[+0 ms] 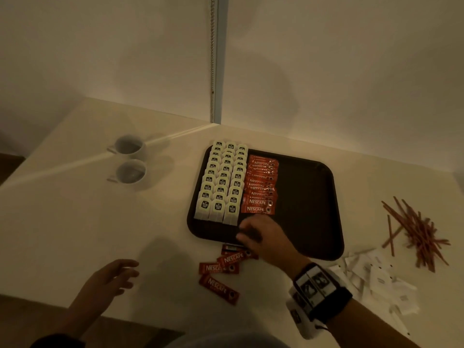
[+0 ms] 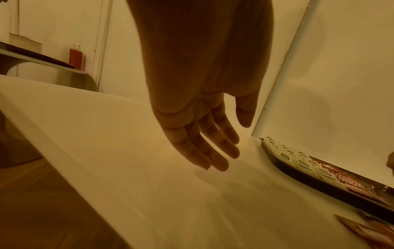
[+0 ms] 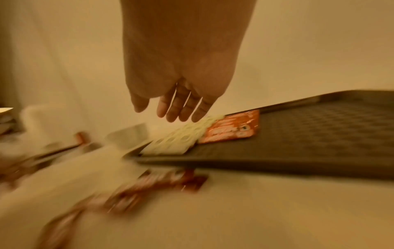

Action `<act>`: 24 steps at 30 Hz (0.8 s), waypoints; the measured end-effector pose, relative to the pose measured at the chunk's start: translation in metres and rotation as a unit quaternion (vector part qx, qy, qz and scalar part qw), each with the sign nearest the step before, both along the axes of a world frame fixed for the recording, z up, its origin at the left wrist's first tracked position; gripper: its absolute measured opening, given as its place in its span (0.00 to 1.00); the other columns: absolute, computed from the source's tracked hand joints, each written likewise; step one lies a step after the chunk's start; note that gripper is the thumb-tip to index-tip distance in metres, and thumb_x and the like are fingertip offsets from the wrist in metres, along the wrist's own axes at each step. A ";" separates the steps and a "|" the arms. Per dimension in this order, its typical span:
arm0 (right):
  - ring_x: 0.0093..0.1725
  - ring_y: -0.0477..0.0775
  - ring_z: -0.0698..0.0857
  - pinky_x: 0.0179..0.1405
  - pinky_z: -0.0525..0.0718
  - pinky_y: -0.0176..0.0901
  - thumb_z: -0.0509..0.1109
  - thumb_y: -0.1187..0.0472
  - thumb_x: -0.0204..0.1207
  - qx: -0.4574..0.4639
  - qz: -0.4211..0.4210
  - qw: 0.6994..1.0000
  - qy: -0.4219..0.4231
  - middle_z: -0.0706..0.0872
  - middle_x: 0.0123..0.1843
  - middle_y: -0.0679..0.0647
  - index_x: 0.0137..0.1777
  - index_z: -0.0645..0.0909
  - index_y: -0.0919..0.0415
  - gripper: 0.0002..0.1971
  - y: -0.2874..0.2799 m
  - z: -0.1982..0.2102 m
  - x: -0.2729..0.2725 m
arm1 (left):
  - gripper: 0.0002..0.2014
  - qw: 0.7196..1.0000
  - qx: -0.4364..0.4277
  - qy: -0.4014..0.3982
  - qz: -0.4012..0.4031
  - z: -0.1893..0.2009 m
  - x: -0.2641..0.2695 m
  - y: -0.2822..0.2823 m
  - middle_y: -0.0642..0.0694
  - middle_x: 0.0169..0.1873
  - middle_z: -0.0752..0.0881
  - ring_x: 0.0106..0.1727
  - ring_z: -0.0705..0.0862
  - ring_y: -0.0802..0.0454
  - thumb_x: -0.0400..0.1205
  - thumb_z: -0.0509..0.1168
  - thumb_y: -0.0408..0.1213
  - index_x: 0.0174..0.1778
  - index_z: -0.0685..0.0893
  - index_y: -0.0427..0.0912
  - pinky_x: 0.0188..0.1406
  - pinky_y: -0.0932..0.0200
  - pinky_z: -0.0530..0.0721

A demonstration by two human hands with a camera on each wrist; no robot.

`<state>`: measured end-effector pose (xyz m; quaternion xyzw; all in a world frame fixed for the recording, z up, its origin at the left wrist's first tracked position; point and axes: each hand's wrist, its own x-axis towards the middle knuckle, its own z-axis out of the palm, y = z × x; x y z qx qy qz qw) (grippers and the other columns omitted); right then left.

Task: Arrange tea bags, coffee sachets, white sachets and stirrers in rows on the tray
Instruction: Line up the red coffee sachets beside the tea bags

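A dark tray (image 1: 311, 197) holds three rows of tea bags (image 1: 221, 182) at its left and one row of red coffee sachets (image 1: 261, 187) beside them. Several loose coffee sachets (image 1: 221, 267) lie on the table just in front of the tray. My right hand (image 1: 251, 232) hovers over the tray's front edge with fingers straight and nothing in it; the right wrist view shows the same right hand (image 3: 177, 107) empty. My left hand (image 1: 118, 275) hangs relaxed above bare table, holding nothing, as the left hand (image 2: 213, 148) also appears from its wrist. White sachets (image 1: 376, 277) and stirrers (image 1: 416, 229) lie right of the tray.
Two white cups (image 1: 130, 159) stand at the table's left. Walls meet in a corner behind the tray, with a metal strip (image 1: 213, 59). The table's front edge (image 1: 75, 310) runs near my left forearm.
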<state>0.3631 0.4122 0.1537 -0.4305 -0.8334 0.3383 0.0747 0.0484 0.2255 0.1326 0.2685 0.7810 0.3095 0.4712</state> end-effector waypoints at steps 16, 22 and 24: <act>0.60 0.57 0.83 0.57 0.85 0.60 0.40 0.38 0.82 0.081 0.083 0.961 -0.250 0.79 0.61 0.51 0.67 0.74 0.46 0.26 -0.094 -0.052 -0.017 | 0.08 1.000 0.001 -0.005 0.010 -0.007 -0.006 -0.076 0.49 0.38 0.91 0.49 0.87 0.49 0.84 0.62 0.29 0.50 0.86 0.44 0.48 0.48 0.81; 0.59 0.59 0.83 0.58 0.80 0.63 0.54 0.43 0.78 0.115 0.080 0.953 -0.270 0.80 0.60 0.53 0.66 0.74 0.44 0.19 -0.090 -0.054 -0.022 | 0.09 1.000 0.008 -0.006 0.005 -0.004 -0.010 -0.078 0.47 0.41 0.91 0.51 0.86 0.50 0.84 0.61 0.30 0.50 0.86 0.45 0.47 0.51 0.82; 0.64 0.61 0.80 0.64 0.75 0.66 0.59 0.48 0.80 0.121 0.093 0.955 -0.256 0.78 0.64 0.55 0.69 0.71 0.47 0.18 -0.086 -0.053 -0.024 | 0.09 1.000 0.008 -0.009 -0.001 -0.004 -0.011 -0.078 0.47 0.43 0.91 0.52 0.86 0.50 0.85 0.61 0.32 0.50 0.86 0.46 0.46 0.54 0.82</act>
